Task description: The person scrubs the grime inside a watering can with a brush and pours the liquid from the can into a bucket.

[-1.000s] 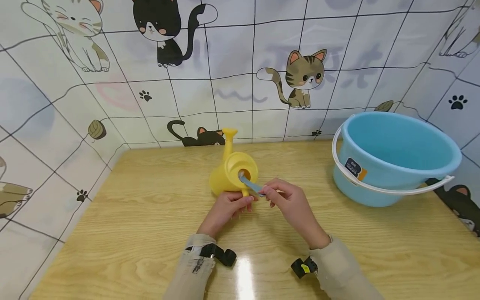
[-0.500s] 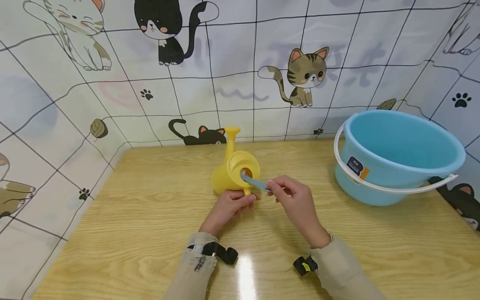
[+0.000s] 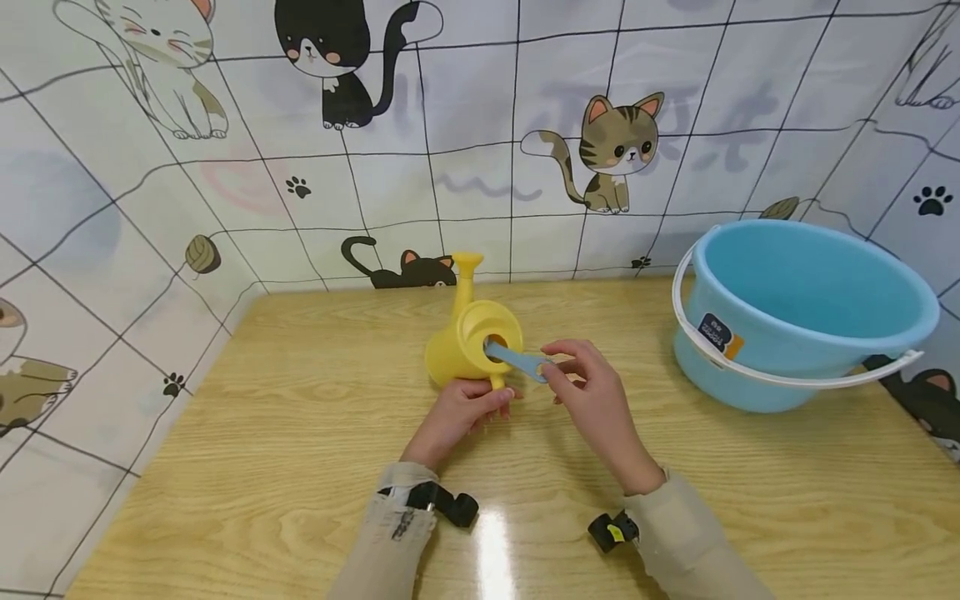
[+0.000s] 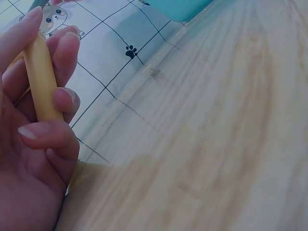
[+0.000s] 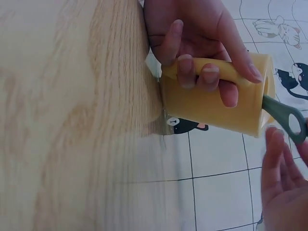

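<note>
A yellow toy watering can (image 3: 446, 354) stands with its round opening turned toward me and its spout (image 3: 463, 287) pointing away in the head view. My left hand (image 3: 453, 417) grips its handle, the fingers curled round the yellow bar (image 4: 42, 79) in the left wrist view. A light blue, flat-handled tool (image 3: 517, 359) pokes into the opening, its head hidden inside. An oval hole shows near the outer end of its handle (image 5: 279, 109) in the right wrist view. My right hand (image 3: 596, 400) pinches that end at the fingertips.
A large light blue bucket (image 3: 757, 367) with a white handle (image 3: 787, 383) stands at the right of the wooden table (image 3: 285, 450). Cat-print sheeting (image 3: 465, 133) lines the back and sides. Each wrist carries a small black camera.
My right hand has shifted slightly rightward to the very end of the blue handle, and more of that handle shows. The left hand keeps its grip; the whole view shifts a little.
</note>
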